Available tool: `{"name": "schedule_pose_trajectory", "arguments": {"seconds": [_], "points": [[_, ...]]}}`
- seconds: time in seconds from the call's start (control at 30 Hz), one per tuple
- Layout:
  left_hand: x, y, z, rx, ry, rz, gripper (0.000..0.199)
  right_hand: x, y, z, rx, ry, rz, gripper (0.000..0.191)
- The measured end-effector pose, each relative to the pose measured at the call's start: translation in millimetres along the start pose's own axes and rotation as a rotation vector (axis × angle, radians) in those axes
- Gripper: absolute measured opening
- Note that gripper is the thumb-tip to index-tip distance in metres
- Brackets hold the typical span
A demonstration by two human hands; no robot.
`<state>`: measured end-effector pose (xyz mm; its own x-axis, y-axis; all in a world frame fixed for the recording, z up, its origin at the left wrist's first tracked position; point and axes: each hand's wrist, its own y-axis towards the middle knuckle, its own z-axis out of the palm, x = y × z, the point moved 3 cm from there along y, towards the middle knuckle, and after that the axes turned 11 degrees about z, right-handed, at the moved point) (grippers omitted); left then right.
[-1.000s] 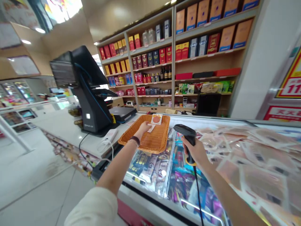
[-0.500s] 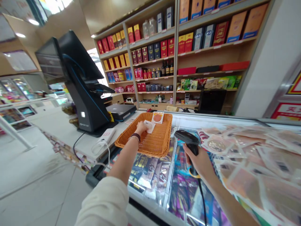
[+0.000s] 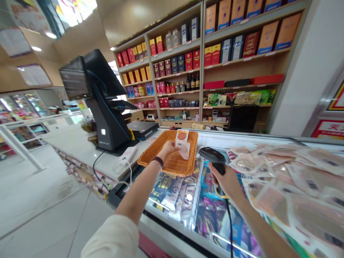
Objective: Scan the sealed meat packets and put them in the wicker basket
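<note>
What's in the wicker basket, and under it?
The wicker basket holds a packet with a round orange label and a clear packet, partly covered by the left hand. Anything beneath the basket is hidden.

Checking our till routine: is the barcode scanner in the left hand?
No, the right hand grips the black corded barcode scanner.

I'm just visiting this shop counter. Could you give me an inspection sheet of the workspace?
surface: white counter beside a glass-fronted display freezer.
job's things: wicker basket with a packet with a round orange label; handheld barcode scanner.
clutter: flat sealed packets across the freezer's right side.
grips: left hand touches the packet; right hand holds the scanner.
cables: black scanner cord; white cable.
surroundings: black checkout terminal; stocked shelves.
</note>
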<state>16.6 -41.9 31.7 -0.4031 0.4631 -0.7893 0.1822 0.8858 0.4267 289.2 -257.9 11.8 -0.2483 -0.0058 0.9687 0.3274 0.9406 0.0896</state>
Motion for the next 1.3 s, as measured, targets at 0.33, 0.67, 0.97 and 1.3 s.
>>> {"name": "schedule_pose_trajectory", "arguments": {"seconds": [0.33,0.67,0.97,1.3], "points": [[-68,-39,-2.9,-0.254,0.078,0.149,0.026,17,-16,-19,-0.027,0.089,-0.021,0.068],[-99,-63,91.8,-0.195,-0.320,0.170,0.021,6,-19,-55,-0.068,0.082,-0.050,0.069],[-96,-76,157.8,-0.149,-0.277,0.135,0.017,-5,-17,-51,-0.193,-0.014,-0.003,0.057],[-88,-82,168.6,-0.167,-0.281,0.133,0.020,-12,-11,-57,-0.143,-0.150,0.056,0.037]]}}
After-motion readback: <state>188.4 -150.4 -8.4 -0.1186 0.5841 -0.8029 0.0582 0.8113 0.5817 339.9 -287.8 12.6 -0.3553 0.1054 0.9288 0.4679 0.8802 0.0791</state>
